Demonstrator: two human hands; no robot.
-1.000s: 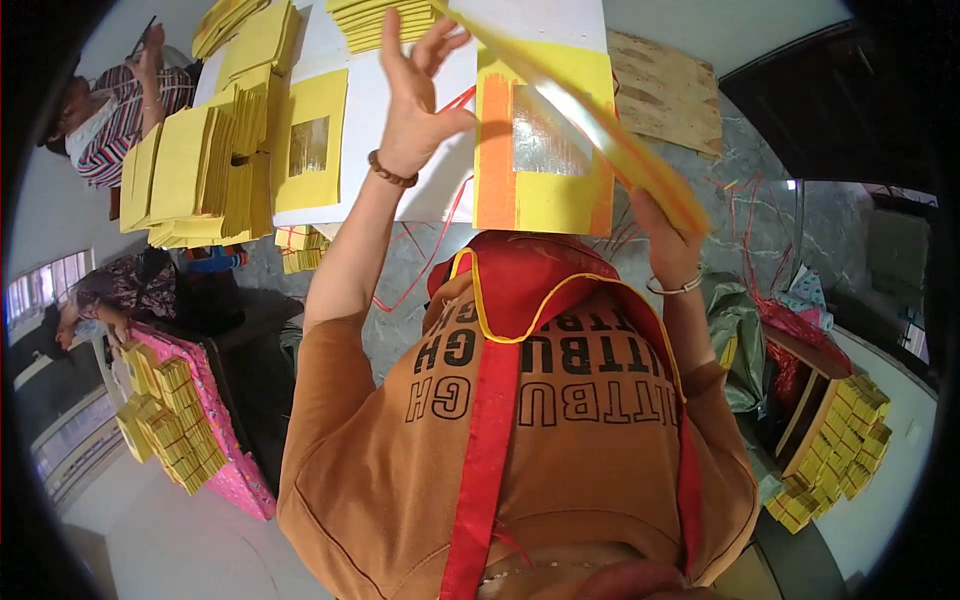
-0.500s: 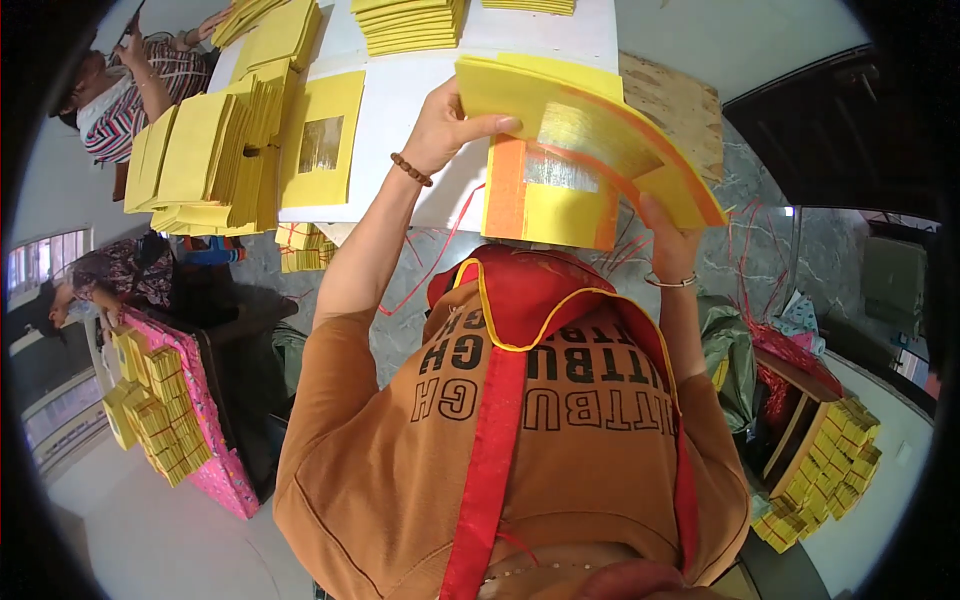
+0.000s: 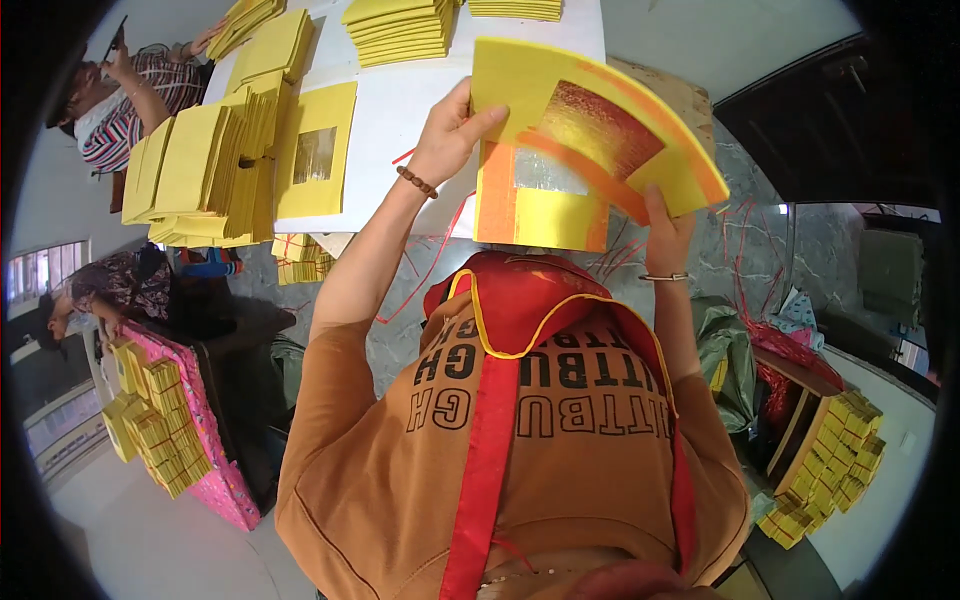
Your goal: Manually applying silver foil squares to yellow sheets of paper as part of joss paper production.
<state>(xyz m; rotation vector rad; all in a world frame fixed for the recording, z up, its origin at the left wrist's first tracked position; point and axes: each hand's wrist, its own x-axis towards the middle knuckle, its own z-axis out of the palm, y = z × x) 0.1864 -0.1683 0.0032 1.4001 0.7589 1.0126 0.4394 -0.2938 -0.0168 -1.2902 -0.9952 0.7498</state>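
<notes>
Between my hands, a thin sheaf of yellow joss paper [image 3: 515, 75] with orange bands is tilted and bowed. A shiny foil rectangle on it looks reddish-gold. My left hand [image 3: 452, 135] grips its left edge, thumb on top and fingers behind. My right hand [image 3: 668, 225] pinches the lower right corner, with the fingers mostly hidden. Below the sheaf, another yellow joss paper sheet [image 3: 555, 222] with orange strips and silver foil lies at the front edge of the white table [image 3: 400, 110], partly covered.
Flat joss paper [image 3: 335, 110] and tall folded stacks [image 3: 195, 160] stand left; more stacks [image 3: 400, 35] lie farther back. Red strings [image 3: 460, 215] hang by the table edge. Two people work at left, near a pink-covered table [image 3: 225, 490]. Bundles [image 3: 835, 450] fill a right-hand shelf.
The held sheaf has been tilted up and its foil now shows more fully, turning from silver to reddish-gold. My left hand has shifted slightly up along the edge.
</notes>
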